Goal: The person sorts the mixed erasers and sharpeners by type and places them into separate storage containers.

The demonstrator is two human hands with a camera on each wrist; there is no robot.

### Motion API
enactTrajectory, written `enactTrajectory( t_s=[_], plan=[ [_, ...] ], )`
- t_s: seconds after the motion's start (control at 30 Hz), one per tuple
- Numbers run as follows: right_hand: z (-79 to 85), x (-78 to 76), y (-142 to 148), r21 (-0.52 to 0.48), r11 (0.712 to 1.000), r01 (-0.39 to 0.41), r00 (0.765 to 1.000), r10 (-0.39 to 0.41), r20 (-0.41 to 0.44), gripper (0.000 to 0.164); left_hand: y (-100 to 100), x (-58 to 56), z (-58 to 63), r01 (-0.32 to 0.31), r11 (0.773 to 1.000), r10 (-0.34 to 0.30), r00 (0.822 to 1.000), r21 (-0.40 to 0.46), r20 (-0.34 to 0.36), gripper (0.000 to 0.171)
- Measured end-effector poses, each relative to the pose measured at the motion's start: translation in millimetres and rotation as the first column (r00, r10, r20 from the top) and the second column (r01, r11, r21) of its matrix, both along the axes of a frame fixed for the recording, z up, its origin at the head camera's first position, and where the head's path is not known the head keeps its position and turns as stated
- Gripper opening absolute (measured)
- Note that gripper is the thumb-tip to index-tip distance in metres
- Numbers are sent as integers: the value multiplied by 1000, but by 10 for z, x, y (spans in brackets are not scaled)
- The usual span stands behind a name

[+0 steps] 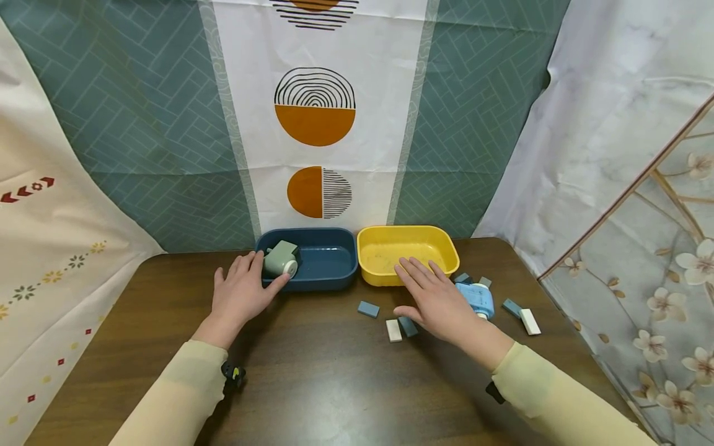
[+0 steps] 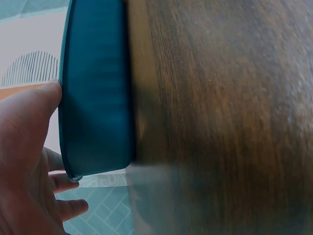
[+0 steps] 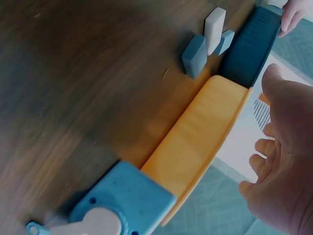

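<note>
My left hand (image 1: 240, 297) is at the left end of a dark blue bin (image 1: 329, 285), fingers extended by its left rim. In the left wrist view, the thumb touches the bin's rim (image 2: 63, 122) and the other fingers are beyond it. Inside that bin lies a pale green object (image 1: 279, 257) with a round white end, its exact kind unclear. Over the near edge of a yellow bin (image 1: 385, 279), my right hand (image 1: 437, 303) is palm down with straight fingers, holding nothing. Partly behind the right hand is a light blue object (image 1: 475, 298) with white parts.
Small blocks lie on the brown table (image 1: 312, 384): a blue block (image 1: 368, 309), a white block (image 1: 393, 330) and another blue block (image 1: 408, 326) in front of the bins. Farther right are a blue block (image 1: 511, 308) and a white block (image 1: 530, 321). Patterned cloth (image 1: 474, 124) hangs behind.
</note>
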State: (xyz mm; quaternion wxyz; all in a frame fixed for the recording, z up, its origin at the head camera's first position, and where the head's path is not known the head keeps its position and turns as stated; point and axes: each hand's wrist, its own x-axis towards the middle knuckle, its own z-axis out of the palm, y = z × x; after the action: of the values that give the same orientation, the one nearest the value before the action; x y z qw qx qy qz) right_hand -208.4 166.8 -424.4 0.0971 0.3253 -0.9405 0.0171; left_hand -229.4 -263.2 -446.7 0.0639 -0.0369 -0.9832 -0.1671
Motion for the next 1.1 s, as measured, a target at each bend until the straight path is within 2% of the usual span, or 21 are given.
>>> enactTrajectory(
  t_s=[0.47,1.1],
  plan=[
    [-34,65,331,-31,999,-15,997,13,-80,87,15,2,10,-2,1000,2,1000,15,8,107],
    [-99,152,847,-21,997,75,993,-77,-93,86,-11,-34,-47,-11,1000,11,1000,5,8,115]
  ],
)
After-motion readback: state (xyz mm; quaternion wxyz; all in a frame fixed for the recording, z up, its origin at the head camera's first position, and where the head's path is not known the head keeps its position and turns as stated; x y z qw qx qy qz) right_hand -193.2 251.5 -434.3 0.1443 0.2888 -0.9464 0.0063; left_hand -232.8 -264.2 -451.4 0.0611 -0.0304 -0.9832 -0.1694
